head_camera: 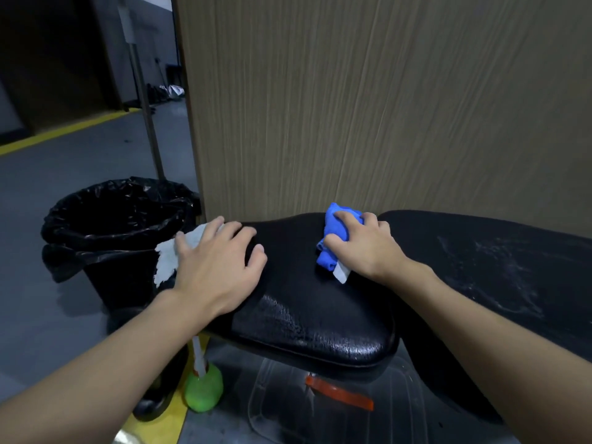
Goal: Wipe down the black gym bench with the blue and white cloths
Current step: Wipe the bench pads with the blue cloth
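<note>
The black gym bench (307,318) fills the lower middle, its near seat pad glossy and a second pad running off to the right with pale streaks on it. My left hand (214,267) lies flat with spread fingers on the white cloth (168,261) at the pad's left edge; most of that cloth is under my palm. My right hand (365,248) grips the bunched blue cloth (334,232) against the pad's far side, fingers curled over it. A white tag pokes out below the blue cloth.
A black bin with a black liner (109,225) stands left of the bench. A wood-grain panel (384,107) rises right behind it. On the floor below sit a green spray bottle (203,390), a yellow floor line and a grey footplate with an orange strip (339,395).
</note>
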A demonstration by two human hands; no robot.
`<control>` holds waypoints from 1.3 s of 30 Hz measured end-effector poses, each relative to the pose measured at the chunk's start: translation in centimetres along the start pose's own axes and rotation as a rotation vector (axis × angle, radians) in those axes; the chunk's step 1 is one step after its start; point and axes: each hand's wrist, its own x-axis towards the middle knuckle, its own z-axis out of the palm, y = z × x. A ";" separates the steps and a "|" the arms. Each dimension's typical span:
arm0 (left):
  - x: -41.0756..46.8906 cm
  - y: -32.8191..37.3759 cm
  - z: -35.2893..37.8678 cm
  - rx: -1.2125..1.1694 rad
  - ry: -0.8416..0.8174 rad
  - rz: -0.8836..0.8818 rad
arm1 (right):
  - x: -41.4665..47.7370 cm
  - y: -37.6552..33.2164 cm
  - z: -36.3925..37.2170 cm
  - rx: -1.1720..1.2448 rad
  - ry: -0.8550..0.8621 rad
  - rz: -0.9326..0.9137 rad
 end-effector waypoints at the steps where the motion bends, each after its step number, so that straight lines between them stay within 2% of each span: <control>1: 0.1 0.0 0.1 -0.002 0.009 -0.004 | 1.1 0.2 0.0 0.003 -0.014 -0.003; 9: 0.1 0.1 0.2 -0.028 0.051 -0.031 | 7.2 0.6 -1.4 0.019 -0.283 -0.150; 16: -0.1 0.1 0.2 -0.109 0.099 -0.044 | 9.6 -3.7 -0.9 -0.051 -0.433 -0.255; 20: -0.1 -0.1 0.4 -0.153 0.140 -0.069 | 9.4 -7.4 0.6 -0.057 -0.470 -0.383; 25: -0.3 0.0 0.3 -0.210 0.160 -0.073 | 8.7 -9.2 2.5 -0.045 -0.407 -0.505; 35: 0.3 0.1 -0.5 -0.186 0.001 0.145 | 4.7 -3.9 0.7 -0.024 -0.248 -0.366; 39: 0.6 1.4 -1.2 -0.072 0.076 0.216 | 0.7 -3.0 0.6 -0.034 -0.135 -0.339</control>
